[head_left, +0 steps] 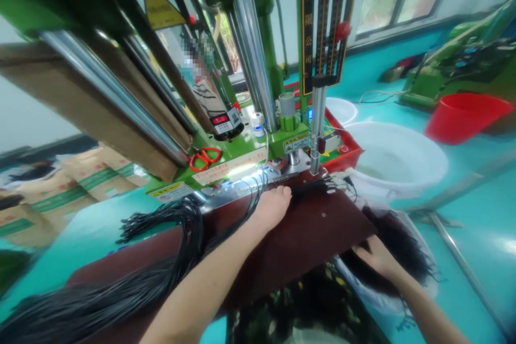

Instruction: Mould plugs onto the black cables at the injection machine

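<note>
My left hand point(276, 201) rests on the dark red-brown board in front of the green press, with its fingers curled around black cables point(310, 187). These run to the right from the hand and end in pale connectors point(337, 181). A large bundle of black cables point(133, 285) lies along the board's left part, and its looped end hangs toward the machine. My right hand point(374, 258) is low at the board's right corner, above a bin of black cables. Its thumb is stretched out; the other fingers are partly hidden, and nothing is visible in its grip.
The green press point(250, 145) with steel columns stands behind the board point(306, 236). Red-handled scissors point(205, 158) lie on its base. A lined bin point(427, 279), a white tub point(403, 156) and a red bucket point(463, 118) stand at right. Paper sacks point(92, 177) are at left.
</note>
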Action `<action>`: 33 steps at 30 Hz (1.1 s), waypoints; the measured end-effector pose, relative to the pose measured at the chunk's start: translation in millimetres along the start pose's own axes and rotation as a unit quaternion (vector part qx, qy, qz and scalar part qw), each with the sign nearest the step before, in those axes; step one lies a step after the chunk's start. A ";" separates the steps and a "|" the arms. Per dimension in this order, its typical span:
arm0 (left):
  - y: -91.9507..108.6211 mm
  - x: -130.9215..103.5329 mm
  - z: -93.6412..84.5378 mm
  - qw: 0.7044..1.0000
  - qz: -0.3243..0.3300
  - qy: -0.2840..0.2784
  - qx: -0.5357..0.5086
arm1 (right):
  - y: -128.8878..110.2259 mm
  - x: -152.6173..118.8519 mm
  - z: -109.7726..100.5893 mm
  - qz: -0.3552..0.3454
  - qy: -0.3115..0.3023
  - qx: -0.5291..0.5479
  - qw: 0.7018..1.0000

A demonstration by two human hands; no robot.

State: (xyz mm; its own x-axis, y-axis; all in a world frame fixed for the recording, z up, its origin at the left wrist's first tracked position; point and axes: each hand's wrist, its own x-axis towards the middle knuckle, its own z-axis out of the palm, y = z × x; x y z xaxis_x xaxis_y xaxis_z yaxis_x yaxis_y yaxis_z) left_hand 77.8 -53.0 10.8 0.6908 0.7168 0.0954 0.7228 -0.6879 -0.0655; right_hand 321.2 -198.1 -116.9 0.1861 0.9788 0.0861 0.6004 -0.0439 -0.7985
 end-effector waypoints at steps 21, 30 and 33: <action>-24.1 -34.6 -35.4 0.659 -0.061 0.062 -0.747 | 5.3 10.6 -63.5 0.018 0.116 0.019 0.993; -37.6 -59.6 -38.7 0.572 -0.011 0.163 -0.804 | -124.7 7.2 -42.3 -0.213 0.100 0.085 0.968; -23.4 -56.1 -41.6 0.617 -0.065 0.114 -0.776 | -166.6 16.5 -17.1 -0.203 0.000 0.203 0.958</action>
State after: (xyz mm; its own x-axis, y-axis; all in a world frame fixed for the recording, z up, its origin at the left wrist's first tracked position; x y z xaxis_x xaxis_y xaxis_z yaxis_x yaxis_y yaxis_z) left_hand 21.3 -81.9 48.3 0.4814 0.8639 0.1483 -0.2384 -0.0338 0.9706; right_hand 237.6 -178.1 27.8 0.0009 0.8990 0.4379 0.2711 0.4213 -0.8655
